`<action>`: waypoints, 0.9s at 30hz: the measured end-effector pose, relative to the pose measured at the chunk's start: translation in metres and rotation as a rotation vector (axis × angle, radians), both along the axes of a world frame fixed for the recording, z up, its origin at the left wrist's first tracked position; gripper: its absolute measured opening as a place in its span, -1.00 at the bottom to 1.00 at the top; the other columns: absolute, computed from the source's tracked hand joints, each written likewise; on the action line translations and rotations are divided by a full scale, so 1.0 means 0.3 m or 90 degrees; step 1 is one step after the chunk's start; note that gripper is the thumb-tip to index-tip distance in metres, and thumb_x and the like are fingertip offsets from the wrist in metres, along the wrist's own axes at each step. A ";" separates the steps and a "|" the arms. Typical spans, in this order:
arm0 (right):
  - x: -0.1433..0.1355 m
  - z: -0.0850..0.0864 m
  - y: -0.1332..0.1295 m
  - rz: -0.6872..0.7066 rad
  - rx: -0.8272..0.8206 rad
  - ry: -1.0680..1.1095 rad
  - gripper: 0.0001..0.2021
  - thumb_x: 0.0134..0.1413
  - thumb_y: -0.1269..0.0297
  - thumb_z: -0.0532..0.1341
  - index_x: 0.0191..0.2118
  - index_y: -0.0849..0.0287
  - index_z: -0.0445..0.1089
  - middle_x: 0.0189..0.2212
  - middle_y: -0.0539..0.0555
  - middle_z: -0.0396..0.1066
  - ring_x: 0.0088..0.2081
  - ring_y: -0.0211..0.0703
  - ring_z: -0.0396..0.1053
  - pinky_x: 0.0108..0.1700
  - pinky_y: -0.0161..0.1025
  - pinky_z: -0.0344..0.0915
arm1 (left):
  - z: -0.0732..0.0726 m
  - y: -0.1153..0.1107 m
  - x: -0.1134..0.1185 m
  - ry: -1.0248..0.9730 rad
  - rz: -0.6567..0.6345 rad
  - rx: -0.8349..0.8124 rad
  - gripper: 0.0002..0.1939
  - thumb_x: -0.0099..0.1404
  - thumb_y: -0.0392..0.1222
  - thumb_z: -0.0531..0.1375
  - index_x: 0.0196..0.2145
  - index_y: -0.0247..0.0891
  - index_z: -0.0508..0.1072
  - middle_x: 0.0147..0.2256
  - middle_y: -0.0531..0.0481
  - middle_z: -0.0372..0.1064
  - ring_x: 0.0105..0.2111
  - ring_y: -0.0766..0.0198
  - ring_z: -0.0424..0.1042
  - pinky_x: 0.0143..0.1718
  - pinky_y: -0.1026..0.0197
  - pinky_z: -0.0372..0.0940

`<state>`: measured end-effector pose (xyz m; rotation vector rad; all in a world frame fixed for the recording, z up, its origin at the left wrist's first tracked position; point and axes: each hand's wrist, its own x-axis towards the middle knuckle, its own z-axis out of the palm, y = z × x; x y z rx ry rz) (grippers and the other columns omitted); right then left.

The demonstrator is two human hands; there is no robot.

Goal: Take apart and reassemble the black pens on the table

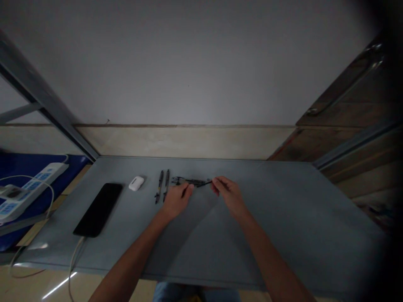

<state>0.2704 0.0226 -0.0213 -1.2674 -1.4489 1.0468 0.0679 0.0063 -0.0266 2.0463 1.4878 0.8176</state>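
Observation:
On the grey table (283, 218) my left hand (176, 200) rests with its fingertips on a thin black pen part (185, 191). My right hand (228, 193) pinches the right end of another slim black pen piece (201, 183) lying across the table between both hands. A dark pen body (182, 180) lies just behind my left fingers. Two whole black pens (163, 186) lie side by side to the left of my left hand.
A white earbud case (136, 183) and a black phone (98, 209) with a cable lie at the left. A white power strip (28, 188) sits on a blue surface beyond the table's left edge. A wall rises behind, a wooden door (346, 105) at right.

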 end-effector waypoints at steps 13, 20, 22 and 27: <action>-0.031 -0.019 -0.020 0.135 -0.012 -0.081 -0.69 0.11 0.01 0.15 -0.39 0.16 0.43 -0.50 0.01 0.40 -0.43 -0.19 0.34 -0.35 -0.28 0.24 | -0.016 -0.021 0.022 0.093 -0.060 0.020 -0.69 0.42 -0.02 -0.06 -0.20 -0.22 0.39 -0.39 -0.05 0.44 -0.37 0.17 0.45 -0.35 0.22 0.20; -0.006 -0.020 -0.003 0.109 0.041 -0.181 -0.70 0.02 0.01 0.23 -0.22 0.12 0.48 -0.36 0.06 0.48 -0.35 -0.13 0.39 -0.31 -0.22 0.27 | -0.006 -0.023 0.019 0.052 -0.054 0.036 -0.72 0.42 -0.07 -0.05 -0.19 -0.17 0.43 -0.30 -0.03 0.46 -0.30 0.19 0.44 -0.29 0.22 0.23; 0.016 -0.027 0.011 0.021 0.111 -0.255 -0.70 0.02 0.02 0.24 -0.23 0.12 0.47 -0.35 0.09 0.46 -0.30 -0.08 0.37 -0.23 -0.17 0.28 | -0.009 -0.019 0.017 0.064 -0.019 0.034 -0.71 0.42 -0.06 -0.05 -0.18 -0.17 0.42 -0.32 -0.04 0.46 -0.33 0.18 0.44 -0.32 0.21 0.22; 0.055 -0.078 0.033 -0.074 0.211 -0.432 -0.81 0.06 0.14 0.23 -0.24 0.11 0.43 -0.26 0.17 0.40 -0.14 0.06 0.30 -0.03 -0.02 0.22 | -0.012 -0.015 0.016 0.083 0.012 0.031 -0.71 0.42 -0.05 -0.06 -0.18 -0.15 0.42 -0.32 -0.04 0.47 -0.34 0.16 0.44 -0.33 0.19 0.22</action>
